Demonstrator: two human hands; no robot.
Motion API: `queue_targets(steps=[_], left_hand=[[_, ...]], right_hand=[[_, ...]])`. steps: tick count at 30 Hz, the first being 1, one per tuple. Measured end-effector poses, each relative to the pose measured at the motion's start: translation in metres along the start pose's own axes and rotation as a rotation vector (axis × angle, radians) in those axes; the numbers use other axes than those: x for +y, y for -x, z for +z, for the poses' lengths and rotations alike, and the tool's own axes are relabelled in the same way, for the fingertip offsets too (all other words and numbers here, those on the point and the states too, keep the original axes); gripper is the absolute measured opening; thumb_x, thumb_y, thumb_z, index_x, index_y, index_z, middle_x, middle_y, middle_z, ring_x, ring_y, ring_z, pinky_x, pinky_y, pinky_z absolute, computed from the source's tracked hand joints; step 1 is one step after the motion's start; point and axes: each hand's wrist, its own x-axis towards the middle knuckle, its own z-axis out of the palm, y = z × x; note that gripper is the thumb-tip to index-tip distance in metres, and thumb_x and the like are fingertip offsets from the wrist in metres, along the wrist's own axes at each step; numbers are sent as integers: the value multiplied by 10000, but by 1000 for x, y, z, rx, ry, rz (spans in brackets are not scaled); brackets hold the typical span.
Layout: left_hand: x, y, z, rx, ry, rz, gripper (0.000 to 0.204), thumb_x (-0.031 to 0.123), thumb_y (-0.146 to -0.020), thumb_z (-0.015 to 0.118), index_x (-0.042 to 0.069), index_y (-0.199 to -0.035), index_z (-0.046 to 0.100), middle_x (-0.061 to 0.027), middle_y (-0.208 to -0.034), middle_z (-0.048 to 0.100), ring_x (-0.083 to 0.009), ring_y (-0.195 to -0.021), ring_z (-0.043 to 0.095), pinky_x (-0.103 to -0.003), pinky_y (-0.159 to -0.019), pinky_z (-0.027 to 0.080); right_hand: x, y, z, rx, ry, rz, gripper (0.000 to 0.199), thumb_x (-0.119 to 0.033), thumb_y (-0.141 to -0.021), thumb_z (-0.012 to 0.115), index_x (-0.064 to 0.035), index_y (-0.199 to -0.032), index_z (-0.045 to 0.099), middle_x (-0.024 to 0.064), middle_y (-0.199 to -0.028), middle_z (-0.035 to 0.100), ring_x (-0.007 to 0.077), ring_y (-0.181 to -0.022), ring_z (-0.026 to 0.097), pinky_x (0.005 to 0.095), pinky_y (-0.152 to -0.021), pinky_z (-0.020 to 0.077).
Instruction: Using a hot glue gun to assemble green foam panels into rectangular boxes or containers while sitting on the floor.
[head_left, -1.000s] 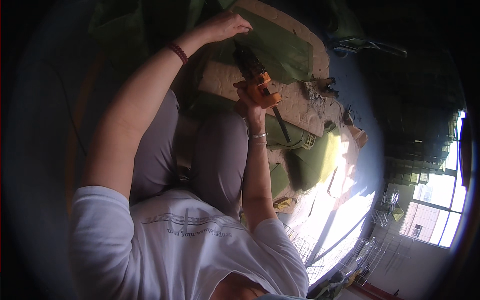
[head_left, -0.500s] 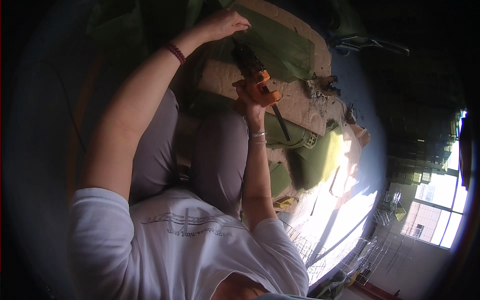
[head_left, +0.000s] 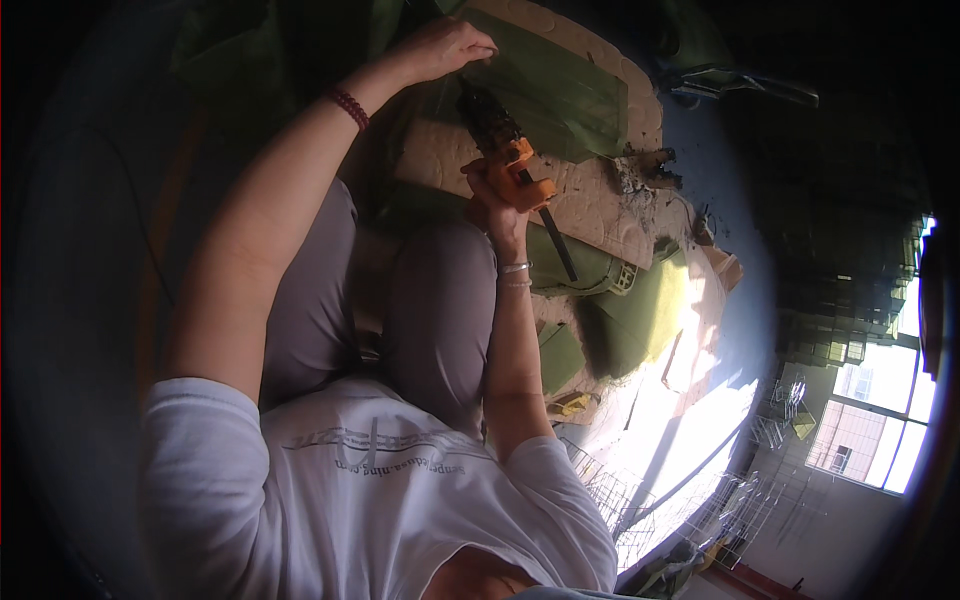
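My right hand (head_left: 500, 213) is wrapped round an orange glue gun (head_left: 515, 165), which has a grimy black front end and a dark stick (head_left: 558, 243) jutting from its back. Its nozzle points up toward my left hand (head_left: 450, 48). That hand has its fingers curled together, just above the nozzle and at the near-left edge of a dark green sheet (head_left: 555, 85). Whatever is between the left fingers cannot be made out. Under the green sheet lies a worn tan board (head_left: 540, 195), which passes beneath the glue gun as well.
Dark crumbly scraps (head_left: 650, 172) sit at the board's right edge. A green case-like piece (head_left: 575, 262) and more green pieces (head_left: 640, 320) lie to the right of my knees (head_left: 440, 310). Wire racks (head_left: 735, 505) stand at lower right, by a bright window (head_left: 870, 425).
The glue gun and my right hand have shifted slightly left and up. My left hand has moved only a touch to the left.
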Motion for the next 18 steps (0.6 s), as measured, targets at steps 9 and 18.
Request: queue_targets(steps=[9, 18], left_hand=[[1, 1, 0, 1, 6, -33, 265, 223, -896, 529, 34, -1048, 637, -101, -902, 683, -259, -829, 653, -330, -744, 497], [1, 1, -1, 5, -20, -25, 254, 219, -892, 533, 41, -1035, 645, -103, -886, 683, -264, -797, 654, -330, -714, 499]], right_hand=[[0, 2, 0, 29, -31, 36, 115, -126, -776, 669, -70, -868, 629, -36, -770, 549, 64, -693, 500, 234, -612, 395], [4, 3, 0, 56, -34, -5, 134, -112, -771, 677, -59, -881, 622, -16, -824, 578, 87, -764, 536, 247, -680, 425]])
